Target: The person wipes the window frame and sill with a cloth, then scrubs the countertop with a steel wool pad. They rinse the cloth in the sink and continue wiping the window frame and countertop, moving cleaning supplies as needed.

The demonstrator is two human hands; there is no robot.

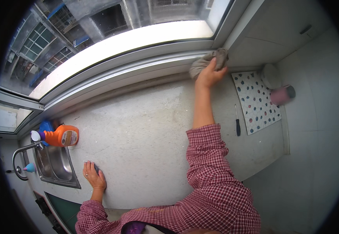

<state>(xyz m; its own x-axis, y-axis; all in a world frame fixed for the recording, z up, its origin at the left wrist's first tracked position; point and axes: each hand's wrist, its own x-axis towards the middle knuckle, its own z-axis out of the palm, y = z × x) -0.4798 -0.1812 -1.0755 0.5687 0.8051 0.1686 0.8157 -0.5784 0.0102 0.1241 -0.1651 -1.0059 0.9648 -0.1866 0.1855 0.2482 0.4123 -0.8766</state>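
Note:
At the right end of the window's lower frame, my right hand [211, 74] grips a bunched grey-brown cloth [201, 65] and presses it against the frame. My left hand [94, 177] rests on the pale countertop [140, 152] just right of the sink, its fingers curled over a dark scouring pad [96, 168], of which only an edge shows. The metal window track [128, 65] runs leftward from the cloth. A screwdriver [238, 122] with a dark handle lies on the counter to the right of my right forearm.
An orange spray bottle [67, 135] stands by the steel sink [60, 163] and its curved faucet [14, 155], a blue item [46, 126] behind it. On the right are a patterned mat [254, 102], a pink cup [280, 96] and a whitish round container [271, 76]. A gas stove [48, 209] borders the lower left.

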